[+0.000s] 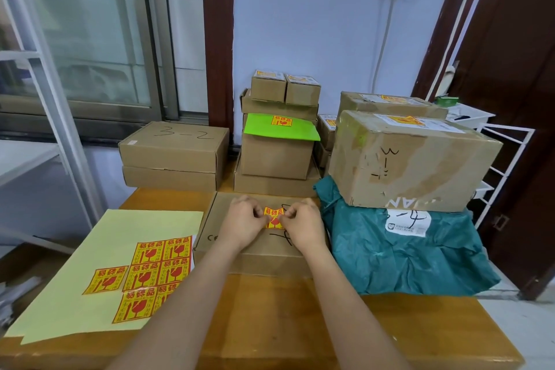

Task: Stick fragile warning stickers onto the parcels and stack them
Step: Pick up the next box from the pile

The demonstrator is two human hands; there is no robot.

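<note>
Evidently both hands (274, 224) on sticker (273, 217).

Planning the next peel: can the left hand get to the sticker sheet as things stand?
Probably yes, once it lets go. The left hand now pinches the sticker with the right hand over the flat box. The sticker sheet lies flat beside that box on the left, nothing over it.

You're standing in a small parcel-packing room, likely a home or back-office mailing corner. Brown cardboard boxes with handwritten numbers (174, 144) are stacked on the wooden table (270, 324) against a pale blue wall (300, 24). A pale yellow backing sheet of red-and-yellow fragile stickers (99, 264) and a teal plastic mailer bag with a shipping label (405, 255) lie beside them.
</note>
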